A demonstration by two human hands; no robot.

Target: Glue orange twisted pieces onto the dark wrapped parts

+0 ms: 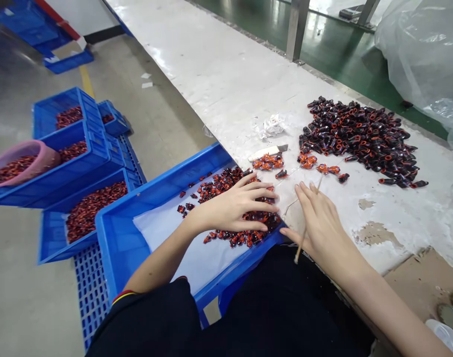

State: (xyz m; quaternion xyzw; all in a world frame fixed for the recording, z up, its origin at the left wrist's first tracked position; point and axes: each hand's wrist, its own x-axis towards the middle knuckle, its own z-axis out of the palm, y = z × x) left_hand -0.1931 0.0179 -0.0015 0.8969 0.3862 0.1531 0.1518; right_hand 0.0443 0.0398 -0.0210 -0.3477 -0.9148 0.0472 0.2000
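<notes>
My left hand, fingers spread, is over the small glossy orange-and-black pieces at the right end of a blue bin. Part of that pile is hidden under the palm. A thin wooden stick is held in my right hand, passing between thumb and fingers. The fingers of that hand are stretched out low over the white table, close to the bin's corner. Just beyond my hands lie small clusters of orange pieces and a white-handled knife.
A large heap of black pieces with orange open ends covers the table's right side. Crumpled white wrapping lies near it. Stacked blue crates and a pink basin hold more pieces at left. A metal post stands behind.
</notes>
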